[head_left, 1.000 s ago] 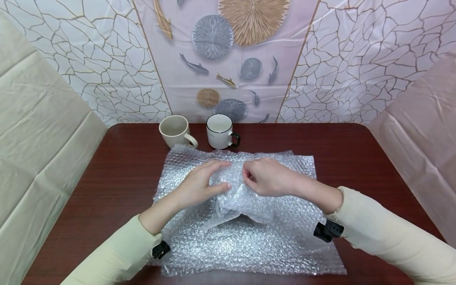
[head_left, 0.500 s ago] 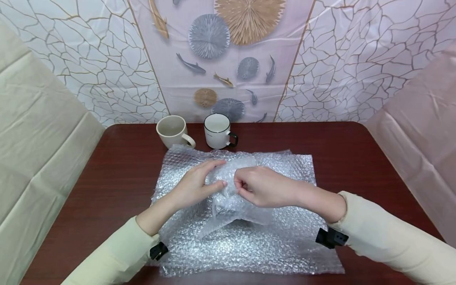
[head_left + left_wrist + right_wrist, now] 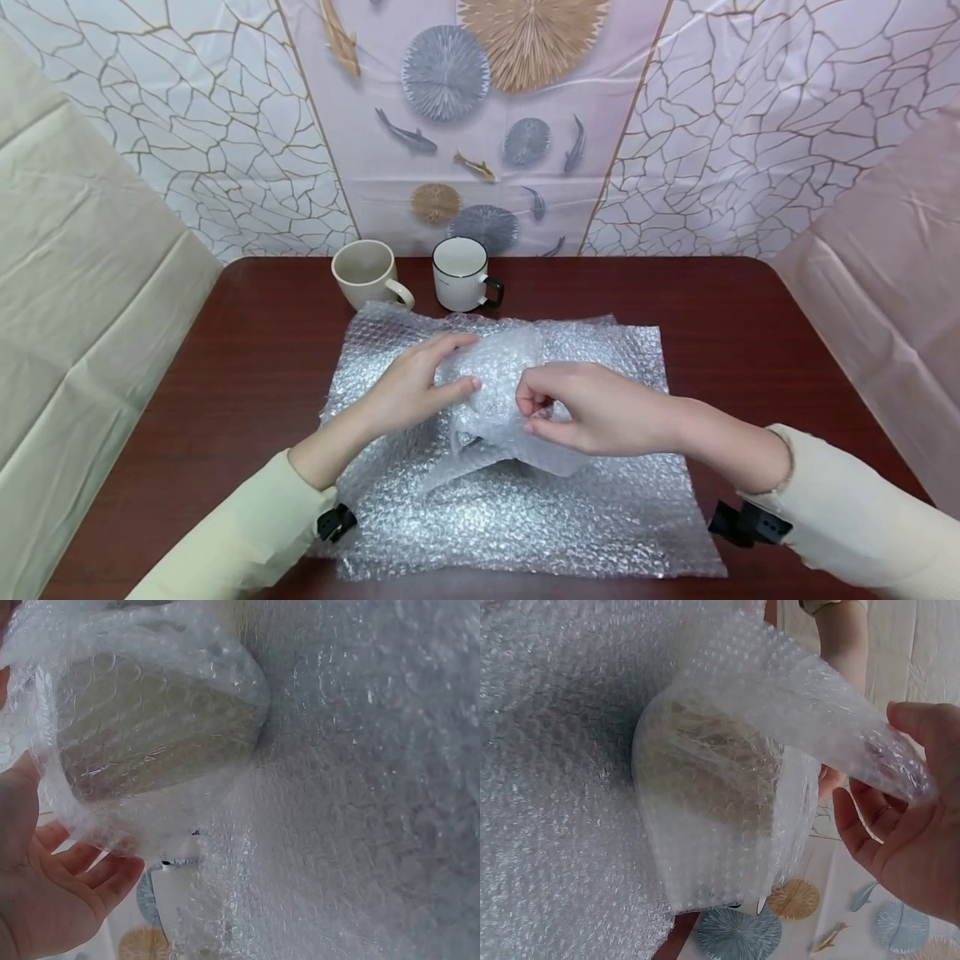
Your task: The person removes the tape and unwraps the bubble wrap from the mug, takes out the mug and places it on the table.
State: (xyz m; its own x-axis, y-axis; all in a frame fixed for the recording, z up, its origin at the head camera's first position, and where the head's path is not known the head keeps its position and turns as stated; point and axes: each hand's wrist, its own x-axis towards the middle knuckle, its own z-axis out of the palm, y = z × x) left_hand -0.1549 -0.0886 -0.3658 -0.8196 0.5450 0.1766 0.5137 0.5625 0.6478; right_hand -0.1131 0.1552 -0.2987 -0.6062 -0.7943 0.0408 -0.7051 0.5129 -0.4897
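A bundle of bubble wrap (image 3: 491,383) stands in the middle of a flat bubble wrap sheet (image 3: 480,533). Through its layers in the left wrist view shows a beige, tapered, cup-like thing (image 3: 142,742). My left hand (image 3: 416,383) holds the bundle from the left, thumb on the near side and fingers curved round the far side. My right hand (image 3: 600,408) pinches a loose flap of the wrap (image 3: 810,712) between thumb and fingers. In the right wrist view that flap stretches away from the bundle, above the wrapped thing.
Behind the sheet stand a beige mug (image 3: 366,279) and a white mug (image 3: 459,279) with a black handle. The sheet lies on a dark red-brown table (image 3: 247,350). Patterned cloth (image 3: 480,167) hangs at the back, plain cloth at both sides.
My right hand first shifted left and nearer, then moved right, drawing the flap away from the bundle. The left hand has stayed on the bundle almost still.
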